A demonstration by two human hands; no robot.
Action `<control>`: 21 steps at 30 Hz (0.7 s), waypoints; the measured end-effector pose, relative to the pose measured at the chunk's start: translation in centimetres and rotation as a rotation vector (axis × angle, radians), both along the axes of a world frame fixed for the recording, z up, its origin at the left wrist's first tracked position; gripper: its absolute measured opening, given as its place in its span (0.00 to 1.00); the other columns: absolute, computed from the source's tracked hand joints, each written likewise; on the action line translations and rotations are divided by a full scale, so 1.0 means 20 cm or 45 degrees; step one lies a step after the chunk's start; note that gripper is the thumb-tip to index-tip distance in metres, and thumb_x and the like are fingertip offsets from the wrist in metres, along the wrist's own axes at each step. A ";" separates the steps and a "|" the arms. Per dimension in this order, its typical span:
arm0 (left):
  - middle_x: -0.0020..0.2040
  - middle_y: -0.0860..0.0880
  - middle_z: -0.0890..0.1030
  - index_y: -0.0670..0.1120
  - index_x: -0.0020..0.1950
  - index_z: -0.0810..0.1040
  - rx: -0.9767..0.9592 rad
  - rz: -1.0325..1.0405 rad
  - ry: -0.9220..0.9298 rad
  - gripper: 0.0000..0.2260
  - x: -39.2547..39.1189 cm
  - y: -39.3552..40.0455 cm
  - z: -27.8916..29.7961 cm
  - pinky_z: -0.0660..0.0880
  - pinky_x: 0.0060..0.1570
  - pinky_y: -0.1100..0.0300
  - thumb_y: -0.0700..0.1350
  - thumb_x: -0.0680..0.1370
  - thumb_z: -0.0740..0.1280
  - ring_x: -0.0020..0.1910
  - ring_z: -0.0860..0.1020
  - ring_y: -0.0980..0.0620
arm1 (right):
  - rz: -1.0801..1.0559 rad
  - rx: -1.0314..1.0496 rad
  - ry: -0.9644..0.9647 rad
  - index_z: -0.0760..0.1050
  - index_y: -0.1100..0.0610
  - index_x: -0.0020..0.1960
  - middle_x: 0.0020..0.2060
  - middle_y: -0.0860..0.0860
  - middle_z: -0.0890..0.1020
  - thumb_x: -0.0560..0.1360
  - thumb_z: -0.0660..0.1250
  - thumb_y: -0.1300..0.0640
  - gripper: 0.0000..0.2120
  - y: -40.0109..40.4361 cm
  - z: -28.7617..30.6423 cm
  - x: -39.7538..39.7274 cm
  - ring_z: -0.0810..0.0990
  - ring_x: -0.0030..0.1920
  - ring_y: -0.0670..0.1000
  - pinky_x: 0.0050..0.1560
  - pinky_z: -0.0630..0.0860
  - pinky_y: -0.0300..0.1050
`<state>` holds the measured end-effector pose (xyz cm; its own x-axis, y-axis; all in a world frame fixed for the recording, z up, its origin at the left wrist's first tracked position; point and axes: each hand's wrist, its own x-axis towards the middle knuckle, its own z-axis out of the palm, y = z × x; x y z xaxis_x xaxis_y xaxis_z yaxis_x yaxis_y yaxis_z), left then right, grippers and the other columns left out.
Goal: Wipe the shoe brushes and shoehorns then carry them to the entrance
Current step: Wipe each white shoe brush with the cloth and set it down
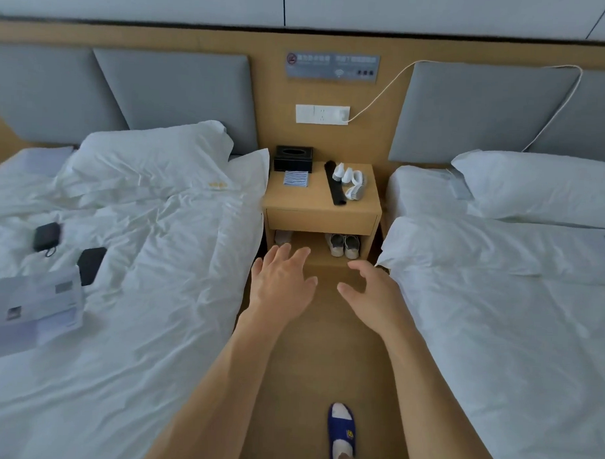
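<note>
On the wooden nightstand (320, 209) between two beds lie several white shoe brushes (350, 181) and a long black shoehorn (334, 187), at its right side. A folded blue-striped cloth (295, 178) lies at its left, in front of a black tissue box (293, 158). My left hand (280, 280) and my right hand (367, 291) reach forward over the floor below the nightstand, fingers spread and relaxed, holding nothing. Both hands are well short of the brushes.
White beds flank the narrow aisle, left bed (121, 257) and right bed (498, 287). Phones and papers (34, 299) lie on the left bed. Shoes (343, 246) stand in the nightstand's lower shelf. My slippered foot (342, 433) stands on the tan floor. A white cable (384, 91) hangs from the wall socket.
</note>
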<state>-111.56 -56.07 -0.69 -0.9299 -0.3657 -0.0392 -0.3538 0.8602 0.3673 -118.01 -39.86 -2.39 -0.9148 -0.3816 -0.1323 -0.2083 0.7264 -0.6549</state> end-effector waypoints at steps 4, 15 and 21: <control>0.78 0.48 0.62 0.55 0.77 0.61 -0.016 0.048 0.033 0.26 -0.36 -0.04 0.05 0.56 0.76 0.43 0.55 0.80 0.63 0.78 0.57 0.45 | 0.062 -0.008 0.005 0.66 0.46 0.74 0.71 0.49 0.73 0.79 0.66 0.47 0.25 -0.05 0.07 -0.38 0.72 0.70 0.51 0.66 0.70 0.47; 0.75 0.50 0.66 0.54 0.77 0.62 0.004 0.108 -0.026 0.26 -1.10 -0.11 0.01 0.60 0.74 0.43 0.55 0.80 0.63 0.76 0.60 0.46 | 0.121 0.003 -0.036 0.67 0.48 0.74 0.70 0.49 0.74 0.80 0.67 0.48 0.24 -0.16 0.09 -1.15 0.72 0.70 0.52 0.69 0.72 0.51; 0.74 0.48 0.67 0.54 0.77 0.62 0.058 0.094 -0.029 0.26 -1.44 -0.25 -0.06 0.61 0.74 0.42 0.54 0.80 0.63 0.76 0.62 0.45 | 0.101 0.037 -0.092 0.66 0.47 0.74 0.71 0.48 0.73 0.80 0.67 0.48 0.24 -0.28 0.01 -1.46 0.72 0.70 0.51 0.67 0.71 0.49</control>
<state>-140.29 -61.12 -1.84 -0.8991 -0.4306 -0.0782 -0.4243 0.8139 0.3969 -147.23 -45.55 -2.29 -0.8695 -0.4475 -0.2091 -0.2189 0.7285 -0.6491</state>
